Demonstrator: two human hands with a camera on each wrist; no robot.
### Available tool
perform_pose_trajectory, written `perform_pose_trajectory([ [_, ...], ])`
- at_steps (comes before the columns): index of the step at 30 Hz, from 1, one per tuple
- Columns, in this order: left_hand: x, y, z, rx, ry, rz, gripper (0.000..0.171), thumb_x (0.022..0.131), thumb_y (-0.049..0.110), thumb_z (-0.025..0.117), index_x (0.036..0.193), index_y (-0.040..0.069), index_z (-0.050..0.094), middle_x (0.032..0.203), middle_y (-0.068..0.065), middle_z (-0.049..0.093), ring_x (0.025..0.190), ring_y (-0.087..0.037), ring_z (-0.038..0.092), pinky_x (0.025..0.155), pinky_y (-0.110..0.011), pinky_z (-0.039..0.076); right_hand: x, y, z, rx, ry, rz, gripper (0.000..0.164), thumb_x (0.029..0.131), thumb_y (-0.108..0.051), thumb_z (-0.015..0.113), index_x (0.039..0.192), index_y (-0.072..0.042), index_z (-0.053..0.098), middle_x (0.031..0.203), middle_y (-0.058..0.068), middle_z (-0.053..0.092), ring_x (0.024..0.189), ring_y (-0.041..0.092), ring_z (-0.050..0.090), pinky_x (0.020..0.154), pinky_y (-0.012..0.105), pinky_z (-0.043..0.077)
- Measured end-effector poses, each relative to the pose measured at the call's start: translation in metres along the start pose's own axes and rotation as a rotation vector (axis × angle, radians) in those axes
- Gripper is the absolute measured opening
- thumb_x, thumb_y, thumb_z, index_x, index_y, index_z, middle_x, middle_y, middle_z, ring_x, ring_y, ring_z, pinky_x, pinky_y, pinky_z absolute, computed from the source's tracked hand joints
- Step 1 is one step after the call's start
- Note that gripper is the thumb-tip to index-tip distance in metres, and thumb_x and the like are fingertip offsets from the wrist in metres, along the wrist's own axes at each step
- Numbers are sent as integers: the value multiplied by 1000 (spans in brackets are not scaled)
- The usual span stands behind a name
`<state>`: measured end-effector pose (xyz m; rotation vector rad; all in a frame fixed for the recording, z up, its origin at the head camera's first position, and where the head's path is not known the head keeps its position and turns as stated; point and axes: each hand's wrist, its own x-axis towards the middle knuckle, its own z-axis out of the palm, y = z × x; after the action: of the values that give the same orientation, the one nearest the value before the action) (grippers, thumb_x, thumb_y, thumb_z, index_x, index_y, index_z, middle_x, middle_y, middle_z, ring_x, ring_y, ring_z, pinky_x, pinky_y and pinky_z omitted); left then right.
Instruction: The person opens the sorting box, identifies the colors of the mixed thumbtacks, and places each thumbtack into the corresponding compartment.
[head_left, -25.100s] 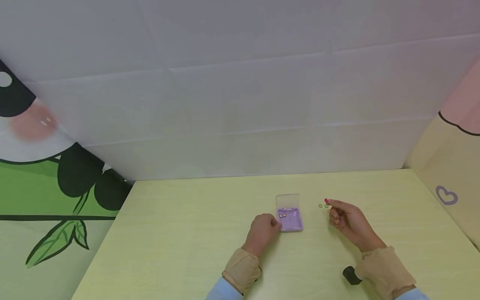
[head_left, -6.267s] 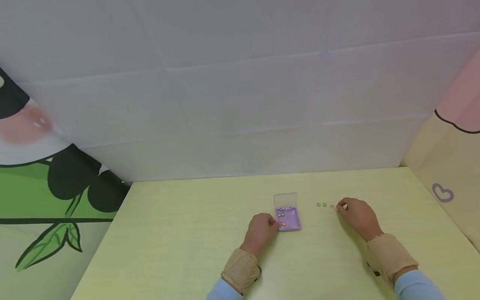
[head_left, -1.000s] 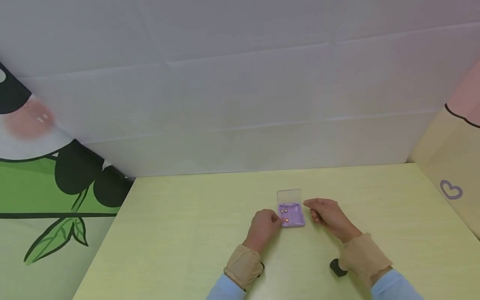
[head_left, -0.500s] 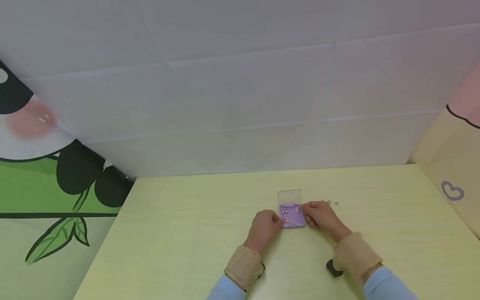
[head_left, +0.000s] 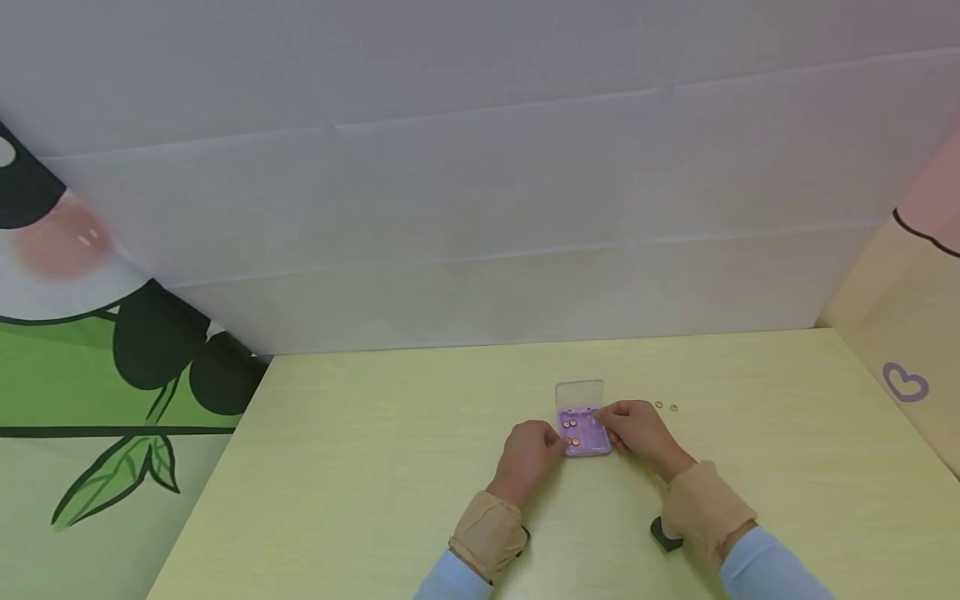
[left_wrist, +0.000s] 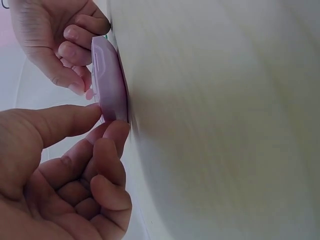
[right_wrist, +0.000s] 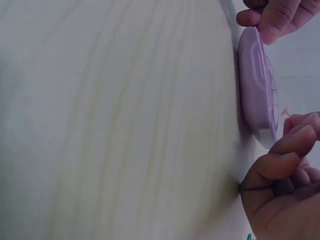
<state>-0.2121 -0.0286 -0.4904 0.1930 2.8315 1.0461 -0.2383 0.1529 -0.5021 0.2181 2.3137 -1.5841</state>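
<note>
A small purple case [head_left: 587, 443] lies on the table with its clear lid [head_left: 580, 392] raised at the back. My left hand [head_left: 526, 457] pinches the case's near left corner between thumb and forefinger, seen closely in the left wrist view. Several small rings [head_left: 575, 442] lie in its left side. My right hand [head_left: 642, 431] reaches over the right side of the case, fingertips above its inside. In the right wrist view its finger and thumb pinch a tiny pink piece with a thin stem [right_wrist: 285, 111], just off the case's open side.
Two small rings [head_left: 659, 405] lie on the pale yellow table [head_left: 360, 467] to the right of the case, behind my right hand. A white backdrop [head_left: 480, 292] stands along the back edge, with printed panels at both sides.
My right hand has moved left from beside the case to over its right side, uncovering the two rings on the table. The left hand stays at the case's corner.
</note>
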Motion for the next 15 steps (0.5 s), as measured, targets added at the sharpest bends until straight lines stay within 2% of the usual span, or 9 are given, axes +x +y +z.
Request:
perform_pose_trajectory([
  [8,0,0,-1,-8,-4,2,18,83,13,67,72,-1,72,70,-11,72,57,-10,51,54,-29,50,1,-4,7,-97,34,20,29,91,-19,60,99,7,66,67,-1,54,60,11,46,53,24,39],
  [15,-1,-1,-3,-17,-1,9,16,81,10,66,72,-1,72,70,-11,72,58,-10,52,54,-28,50,-2,-9,11,-192,61,-28,26,89,-17,60,93,7,68,66,1,56,61,13,46,55,26,37],
])
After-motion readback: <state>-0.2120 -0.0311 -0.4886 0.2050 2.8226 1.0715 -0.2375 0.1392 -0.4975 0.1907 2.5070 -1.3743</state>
